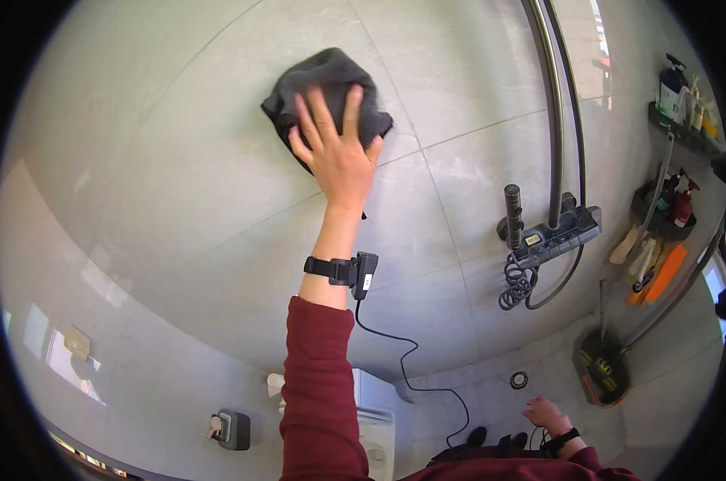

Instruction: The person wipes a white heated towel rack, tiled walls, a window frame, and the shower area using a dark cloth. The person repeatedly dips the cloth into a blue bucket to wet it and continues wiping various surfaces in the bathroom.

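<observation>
My left hand (337, 148) lies flat on a dark grey cloth (331, 70), its fingers spread. The cloth is bunched and pressed against the pale tiled wall (218, 160). The fingertips are slightly blurred. A black strap with a small box (364, 276) sits on my left wrist, and a thin cable (415, 349) runs down from it. Low on the right, my right hand (546, 413) hangs by my body with loose fingers and nothing visible in it. It also wears a black wrist strap (559, 441).
Right of the cloth stands a shower mixer (559, 236) with a vertical pipe (554, 120) and coiled hose. Corner shelves (683, 132) hold bottles, with brushes hanging below. A long-handled dustpan (602, 373), a floor drain (519, 380) and a white toilet (383, 409) are lower down.
</observation>
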Demonstrator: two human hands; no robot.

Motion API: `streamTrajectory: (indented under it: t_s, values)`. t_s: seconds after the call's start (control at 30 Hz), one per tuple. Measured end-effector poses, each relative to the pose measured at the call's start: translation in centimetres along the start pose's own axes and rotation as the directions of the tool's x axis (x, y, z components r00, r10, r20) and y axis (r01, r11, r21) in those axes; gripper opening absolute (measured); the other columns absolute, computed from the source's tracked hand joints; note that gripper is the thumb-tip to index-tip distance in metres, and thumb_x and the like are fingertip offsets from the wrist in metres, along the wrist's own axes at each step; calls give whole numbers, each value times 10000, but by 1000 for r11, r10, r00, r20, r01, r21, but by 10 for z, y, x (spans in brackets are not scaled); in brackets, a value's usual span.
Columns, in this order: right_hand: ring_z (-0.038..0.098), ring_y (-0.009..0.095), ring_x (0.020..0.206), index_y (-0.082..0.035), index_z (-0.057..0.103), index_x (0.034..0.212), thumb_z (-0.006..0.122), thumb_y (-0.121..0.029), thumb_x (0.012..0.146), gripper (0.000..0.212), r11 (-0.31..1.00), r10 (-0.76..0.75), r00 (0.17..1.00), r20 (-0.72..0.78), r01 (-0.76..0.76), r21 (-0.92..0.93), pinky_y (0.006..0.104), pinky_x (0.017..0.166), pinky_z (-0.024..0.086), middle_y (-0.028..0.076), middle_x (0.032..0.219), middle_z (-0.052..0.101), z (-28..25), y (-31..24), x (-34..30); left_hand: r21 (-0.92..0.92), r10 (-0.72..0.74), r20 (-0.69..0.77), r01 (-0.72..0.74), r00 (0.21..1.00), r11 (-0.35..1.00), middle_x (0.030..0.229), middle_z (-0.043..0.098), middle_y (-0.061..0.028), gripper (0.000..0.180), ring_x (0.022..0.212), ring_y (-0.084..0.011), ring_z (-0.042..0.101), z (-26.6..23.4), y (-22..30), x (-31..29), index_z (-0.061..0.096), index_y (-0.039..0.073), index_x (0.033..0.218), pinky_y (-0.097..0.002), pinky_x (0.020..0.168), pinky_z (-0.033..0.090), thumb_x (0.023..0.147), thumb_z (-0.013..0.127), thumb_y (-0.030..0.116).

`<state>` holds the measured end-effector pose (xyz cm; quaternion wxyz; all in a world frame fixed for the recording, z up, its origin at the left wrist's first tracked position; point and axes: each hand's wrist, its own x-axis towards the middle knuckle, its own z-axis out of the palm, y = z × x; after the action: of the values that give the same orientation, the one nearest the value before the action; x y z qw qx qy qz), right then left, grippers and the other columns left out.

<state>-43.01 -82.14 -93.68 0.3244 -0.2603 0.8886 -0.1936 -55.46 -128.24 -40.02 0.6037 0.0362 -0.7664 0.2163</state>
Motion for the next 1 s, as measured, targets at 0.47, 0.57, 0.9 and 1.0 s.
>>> streamTrajectory:
  t_s: [0.47,0.57,0.9,1.0]
  values:
    - [603,415,1137,-78,665,1215,614,-423,928,452,990,-130,991,26,132,-51,492,952,521,236,1150,657,10,4,1,-80,443,193,-436,876,897,1630,310,-108,979,1348,-282,404,19,36,-66,424,435,1495,-511,1062,334,628,872,500]
    - [611,410,1123,-74,660,1207,597,-411,934,439,990,-124,992,26,125,-63,497,933,531,227,1175,648,5,-1,-2,-86,462,126,-455,878,887,1629,317,-90,991,1316,-271,420,23,37,-66,428,432,1488,-498,1060,338,609,880,506]
    - [647,441,1029,-99,644,1208,622,-384,926,401,994,-63,998,-22,61,-91,515,876,549,236,1147,631,-19,-18,-4,-61,486,92,-482,869,874,1603,367,-58,819,1227,-256,452,27,33,-69,465,422,1445,-492,1041,349,711,829,408]
    - [639,441,1042,-87,641,1214,623,-355,927,393,997,-68,995,-74,64,-54,512,885,545,236,1145,633,-23,-28,-7,-16,489,-40,-490,871,871,1553,437,-63,584,1208,-260,470,16,39,-59,538,384,1361,-507,1005,364,822,723,259]
